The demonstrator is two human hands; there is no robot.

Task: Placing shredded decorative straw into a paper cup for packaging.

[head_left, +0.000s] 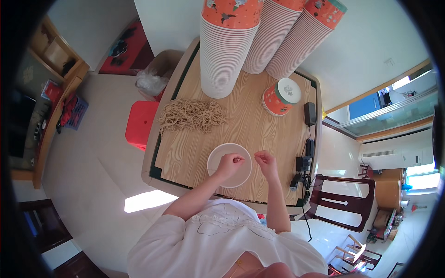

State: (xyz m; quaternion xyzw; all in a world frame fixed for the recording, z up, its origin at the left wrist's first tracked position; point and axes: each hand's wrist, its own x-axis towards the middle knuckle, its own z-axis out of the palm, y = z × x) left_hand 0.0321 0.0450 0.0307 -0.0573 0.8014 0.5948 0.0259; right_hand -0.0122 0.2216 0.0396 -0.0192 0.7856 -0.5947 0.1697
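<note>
Over a white round paper tub (213, 163), open at the top, my left hand (228, 166) is curled with thumb and fingers pinched together. My right hand (265, 163) hovers just past the tub's right rim, its fingertips pinched too. Whatever either hand pinches is too small to make out. The two hands are apart, fingertips facing each other. Beyond the tub on the left lies a loose heap of tan twisted cords (192, 116). A lidded orange paper tub (278, 98) with a white lid stands at the far right.
Tall stacks of nested orange-and-white paper tubs (228, 55) rise at the wooden table's (185, 160) far side. Black power adapters and cables (303, 163) line its right edge. A red stool (141, 124) stands left, a dark wooden chair (345, 202) right.
</note>
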